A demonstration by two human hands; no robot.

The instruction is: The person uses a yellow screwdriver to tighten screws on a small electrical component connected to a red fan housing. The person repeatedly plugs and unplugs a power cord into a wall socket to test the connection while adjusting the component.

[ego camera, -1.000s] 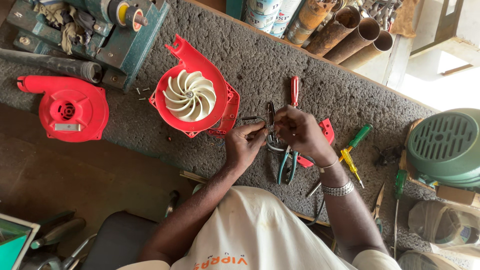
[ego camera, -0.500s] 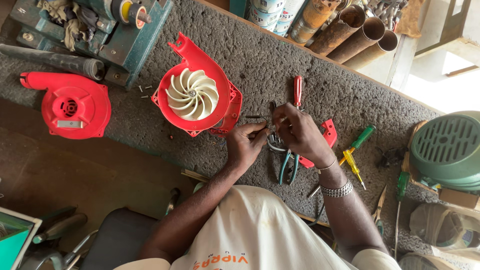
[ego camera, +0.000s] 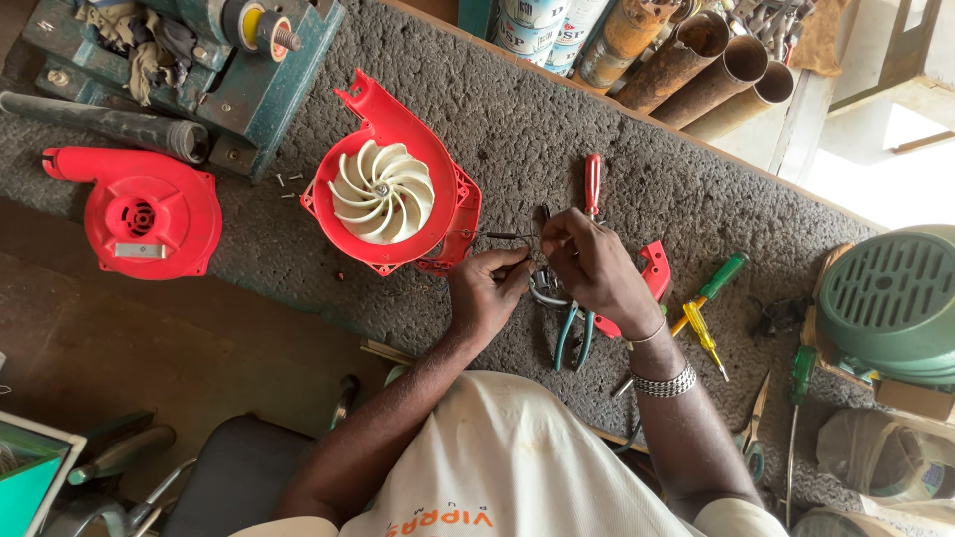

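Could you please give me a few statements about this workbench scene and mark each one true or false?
1. The white fan wheel sits inside the open red housing. True.
2. The left hand and right hand are far apart, at opposite ends of the bench. False: they are close together, working on a thin wire.
3. A red-handled screwdriver lies beyond the hands. True.
4. The closed red blower body lies to the right of the hands. False: it lies far to their left.
5. The right wrist bears a bracelet. True.
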